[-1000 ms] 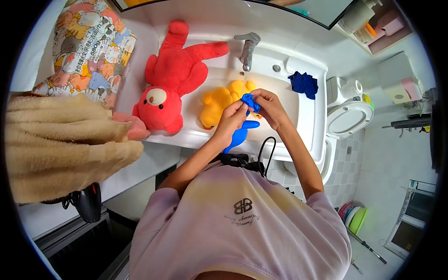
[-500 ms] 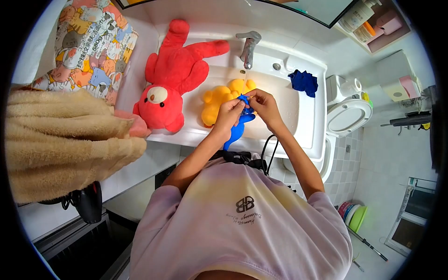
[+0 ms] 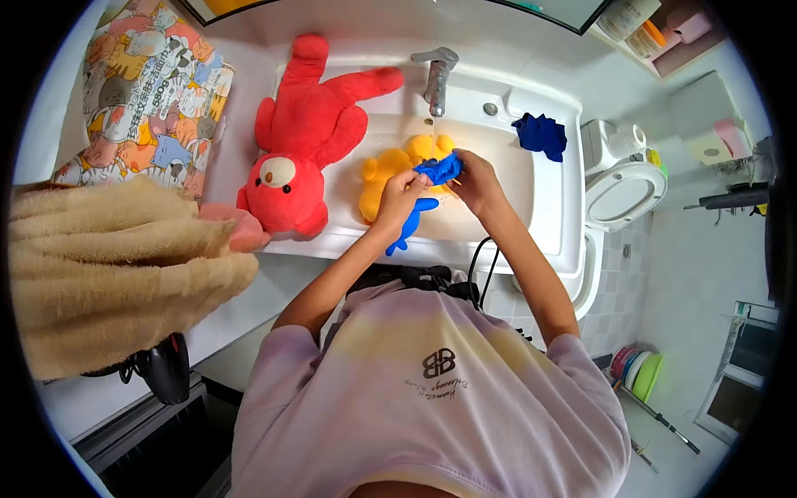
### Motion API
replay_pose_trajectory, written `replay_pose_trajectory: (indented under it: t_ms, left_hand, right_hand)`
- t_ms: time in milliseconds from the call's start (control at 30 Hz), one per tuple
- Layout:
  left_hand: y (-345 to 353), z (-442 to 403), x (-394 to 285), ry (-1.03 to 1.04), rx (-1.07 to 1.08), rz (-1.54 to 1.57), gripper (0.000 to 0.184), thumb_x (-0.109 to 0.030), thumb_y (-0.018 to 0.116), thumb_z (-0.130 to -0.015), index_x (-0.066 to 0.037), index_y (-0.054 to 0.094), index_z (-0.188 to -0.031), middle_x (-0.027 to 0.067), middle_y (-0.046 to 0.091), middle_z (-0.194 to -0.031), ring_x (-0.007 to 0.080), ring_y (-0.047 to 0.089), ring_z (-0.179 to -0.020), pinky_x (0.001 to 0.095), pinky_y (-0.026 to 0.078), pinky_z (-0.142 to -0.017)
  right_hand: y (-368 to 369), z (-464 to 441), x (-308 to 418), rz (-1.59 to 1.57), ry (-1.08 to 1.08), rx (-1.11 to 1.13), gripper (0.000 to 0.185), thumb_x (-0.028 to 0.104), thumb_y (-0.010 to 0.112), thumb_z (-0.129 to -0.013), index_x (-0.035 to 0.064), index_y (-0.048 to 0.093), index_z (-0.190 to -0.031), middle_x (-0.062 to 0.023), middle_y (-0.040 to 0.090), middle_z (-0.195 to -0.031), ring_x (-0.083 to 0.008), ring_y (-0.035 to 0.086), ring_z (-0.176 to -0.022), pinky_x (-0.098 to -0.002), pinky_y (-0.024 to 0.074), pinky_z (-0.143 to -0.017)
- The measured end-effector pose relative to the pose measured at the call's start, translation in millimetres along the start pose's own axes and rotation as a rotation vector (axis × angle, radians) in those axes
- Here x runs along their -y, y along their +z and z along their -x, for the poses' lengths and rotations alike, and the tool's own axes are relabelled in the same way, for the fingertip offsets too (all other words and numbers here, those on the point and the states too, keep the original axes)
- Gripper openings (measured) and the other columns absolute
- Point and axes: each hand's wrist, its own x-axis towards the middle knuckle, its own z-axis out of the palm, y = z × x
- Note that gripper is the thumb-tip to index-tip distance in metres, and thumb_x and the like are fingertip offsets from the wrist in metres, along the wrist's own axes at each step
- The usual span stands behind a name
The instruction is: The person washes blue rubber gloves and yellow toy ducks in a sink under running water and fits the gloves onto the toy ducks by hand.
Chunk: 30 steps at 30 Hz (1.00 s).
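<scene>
My left hand (image 3: 401, 197) and my right hand (image 3: 479, 182) pinch opposite ends of a blue piece of cloth (image 3: 440, 169), stretched between them over the sink (image 3: 510, 199). Its lower blue part (image 3: 405, 230) hangs below my left hand over the sink's front edge. Under the cloth lies a yellow plush toy (image 3: 379, 173) in the basin, partly hidden by my hands. Water runs from the faucet (image 3: 437, 83) behind it. A red plush bear (image 3: 307, 124) lies on its back on the left side of the sink.
A dark blue cloth (image 3: 541, 137) lies on the sink's right ledge. At the left are a tan towel (image 3: 124, 274), a patterned bag (image 3: 149, 100) and a black hair dryer (image 3: 166, 369). A toilet (image 3: 618, 197) stands right of the sink.
My hands have moved apart, and the bunched blue cloth is now spread between them. Its hanging part has shifted slightly left. The camera view has moved a little.
</scene>
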Motion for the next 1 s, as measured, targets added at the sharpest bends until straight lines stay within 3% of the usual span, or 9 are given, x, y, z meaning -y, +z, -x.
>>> replay_pose_trajectory:
  t_ms: [67,167,267,333,467,600,667,867,1000]
  left_hand:
    - [2.0,2.2,-3.3,-0.045,0.044,0.083,0.019,-0.016,0.046,-0.084,0.000,0.056,-0.079,0.0013,0.052,-0.072,0.0073,0.046,-0.067,0.0199,0.041,-0.058]
    - [9.4,2.8,-3.5,0.031,0.039,0.077,0.020,-0.023,0.046,-0.085,-0.004,0.054,-0.083,-0.0031,0.049,-0.066,0.0009,0.034,-0.046,0.0150,0.026,-0.040]
    - [6.8,5.3,-12.7,-0.042,0.061,0.149,0.020,-0.022,0.045,-0.085,-0.004,0.054,-0.084,-0.0055,0.044,-0.059,0.0001,0.031,-0.045,0.0152,0.022,-0.039]
    - [-0.7,5.0,-15.6,-0.090,0.099,0.240,0.017,-0.018,0.045,-0.085,-0.004,0.055,-0.086,-0.0026,0.051,-0.072,0.0006,0.034,-0.049,0.0144,0.026,-0.042]
    - [6.0,4.2,-27.8,-0.098,0.071,0.261,0.018,-0.018,0.044,-0.085,-0.005,0.055,-0.088,-0.0031,0.052,-0.072,0.0002,0.032,-0.047,0.0146,0.025,-0.040]
    - [10.7,-6.0,-20.7,-0.014,0.126,0.253,0.019,-0.018,0.043,-0.086,-0.005,0.055,-0.092,-0.0021,0.054,-0.077,0.0003,0.033,-0.047,0.0144,0.026,-0.041]
    - [13.4,-9.4,-13.5,0.003,0.121,0.196,0.017,-0.016,0.043,-0.086,-0.003,0.055,-0.090,-0.0007,0.054,-0.078,0.0019,0.041,-0.052,0.0155,0.033,-0.044]
    - [25.6,-10.4,3.0,0.114,0.007,0.234,0.016,-0.012,0.044,-0.084,0.000,0.054,-0.085,0.0017,0.055,-0.072,0.0087,0.053,-0.066,0.0203,0.042,-0.056]
    - [25.9,-20.8,29.6,0.240,-0.096,0.099,0.013,-0.010,0.046,-0.082,0.001,0.053,-0.084,0.0065,0.054,-0.065,0.0116,0.052,-0.061,0.0246,0.042,-0.055]
  right_hand:
    - [12.4,0.5,0.0,0.080,-0.057,-0.049,0.011,0.015,0.057,-0.075,0.0064,0.050,-0.079,-0.0048,0.051,-0.073,-0.0129,0.051,-0.066,-0.0252,0.0434,-0.061]
    - [9.6,-21.2,-7.1,0.335,-0.283,0.003,0.015,0.012,0.061,-0.072,0.0035,0.048,-0.074,-0.0028,0.049,-0.061,-0.0081,0.046,-0.049,-0.0204,0.0373,-0.043]
    - [9.2,-28.2,-5.3,0.432,-0.341,0.037,0.015,0.012,0.061,-0.072,0.0034,0.049,-0.072,-0.0019,0.048,-0.060,-0.0075,0.045,-0.049,-0.0200,0.0365,-0.043]
    - [5.0,-31.0,-2.0,0.485,-0.337,0.048,0.014,0.011,0.061,-0.072,0.0033,0.049,-0.072,-0.0014,0.048,-0.059,-0.0072,0.045,-0.049,-0.0200,0.0363,-0.043]
    - [4.4,-31.7,-3.6,0.544,-0.294,0.083,0.011,0.009,0.059,-0.073,0.0036,0.050,-0.070,-0.0004,0.048,-0.056,-0.0067,0.044,-0.049,-0.0194,0.0359,-0.043]
    - [9.7,-27.6,-1.1,0.523,-0.204,0.191,0.014,0.016,0.059,-0.075,0.0088,0.052,-0.067,0.0033,0.047,-0.055,-0.0044,0.041,-0.048,-0.0172,0.0327,-0.045]
    - [8.0,-29.5,1.9,0.251,0.110,0.283,0.012,0.020,0.059,-0.076,0.0099,0.054,-0.072,0.0026,0.050,-0.058,-0.0054,0.041,-0.047,-0.0176,0.0340,-0.046]
    - [3.6,-28.9,5.0,0.227,0.086,0.312,0.011,0.021,0.056,-0.078,0.0106,0.054,-0.076,0.0027,0.050,-0.063,-0.0060,0.047,-0.054,-0.0190,0.0402,-0.053]
    - [6.3,-21.2,4.1,0.133,0.047,0.271,0.012,0.021,0.056,-0.079,0.0106,0.053,-0.075,0.0030,0.051,-0.066,-0.0057,0.049,-0.059,-0.0194,0.0418,-0.056]
